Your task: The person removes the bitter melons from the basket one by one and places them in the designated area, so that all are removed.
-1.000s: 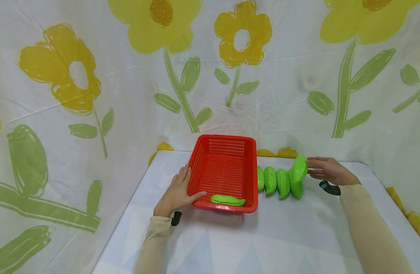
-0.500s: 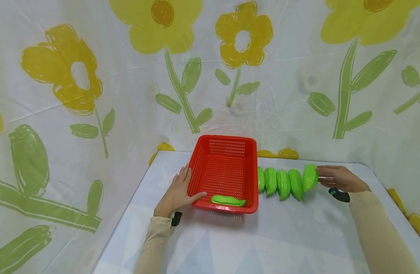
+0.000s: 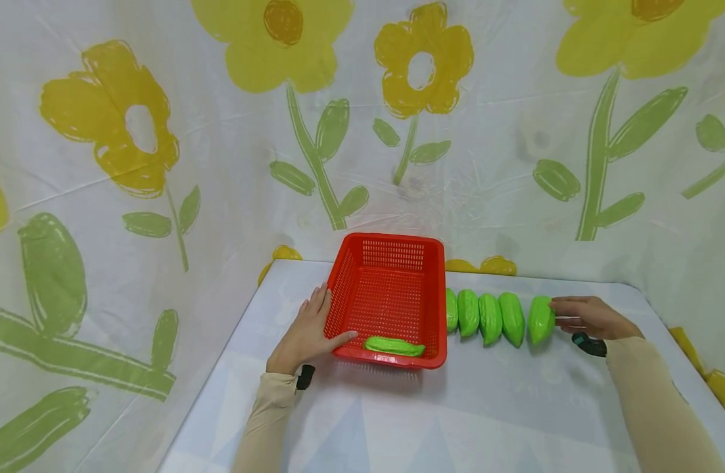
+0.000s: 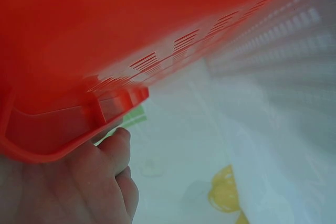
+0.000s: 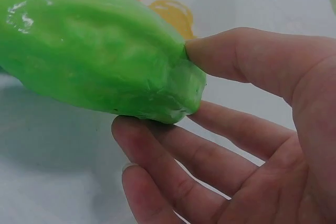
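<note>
My right hand (image 3: 595,316) pinches the blunt end of a bright green, glossy, ridged fruit (image 5: 100,51), thumb on top and fingers beneath it in the right wrist view. In the head view this fruit is low over the table, at the right end of a row of similar green fruits (image 3: 490,318), with a small gap between. My left hand (image 3: 303,332) rests against the front left corner of a red perforated basket (image 3: 440,302), its fingers along the outer side and the thumb over the rim. One green fruit (image 3: 394,345) lies inside along the basket's front wall.
A pale patterned cloth covers the table (image 3: 397,427). Behind it and at the sides hangs a white curtain (image 3: 486,197) printed with yellow flowers. The leftmost fruit of the row is partly hidden by the basket's right wall.
My right hand has moved right and lower with the green fruit, from above the row's end to a spot beside it. The left hand and basket have stayed put.
</note>
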`<state>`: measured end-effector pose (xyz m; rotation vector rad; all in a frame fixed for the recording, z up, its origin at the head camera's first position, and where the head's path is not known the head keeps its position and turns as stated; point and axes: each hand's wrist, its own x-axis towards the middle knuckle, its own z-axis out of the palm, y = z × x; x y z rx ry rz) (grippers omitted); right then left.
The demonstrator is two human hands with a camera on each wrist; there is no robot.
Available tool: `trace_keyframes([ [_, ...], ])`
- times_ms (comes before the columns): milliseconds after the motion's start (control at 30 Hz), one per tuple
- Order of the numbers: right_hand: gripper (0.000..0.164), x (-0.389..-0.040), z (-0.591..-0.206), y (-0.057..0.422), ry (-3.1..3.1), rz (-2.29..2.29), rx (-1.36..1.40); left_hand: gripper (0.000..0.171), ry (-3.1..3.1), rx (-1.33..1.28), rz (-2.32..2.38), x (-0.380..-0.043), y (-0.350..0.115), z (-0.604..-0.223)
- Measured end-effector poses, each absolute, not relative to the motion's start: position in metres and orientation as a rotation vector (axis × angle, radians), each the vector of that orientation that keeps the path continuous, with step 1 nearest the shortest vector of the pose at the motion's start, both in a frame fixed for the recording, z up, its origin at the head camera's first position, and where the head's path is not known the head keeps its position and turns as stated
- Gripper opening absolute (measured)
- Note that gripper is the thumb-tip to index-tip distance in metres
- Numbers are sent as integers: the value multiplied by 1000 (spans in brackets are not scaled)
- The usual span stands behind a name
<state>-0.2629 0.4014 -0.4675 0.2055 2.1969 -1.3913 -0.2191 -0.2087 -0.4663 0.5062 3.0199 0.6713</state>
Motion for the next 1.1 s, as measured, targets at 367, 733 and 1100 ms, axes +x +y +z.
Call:
trace_keyframes([
  [367,84,-265,-470,399,2198,-1390,229,118,3013,510,678,-219,-208,-465],
  [733,84,-268,-475,401,2256,-1289,184,119,3014,513,675,-220,-209,-467],
  [1100,84,-270,-470,394,2292,-1270,203,120,3003,483,664,-220,-208,-467],
])
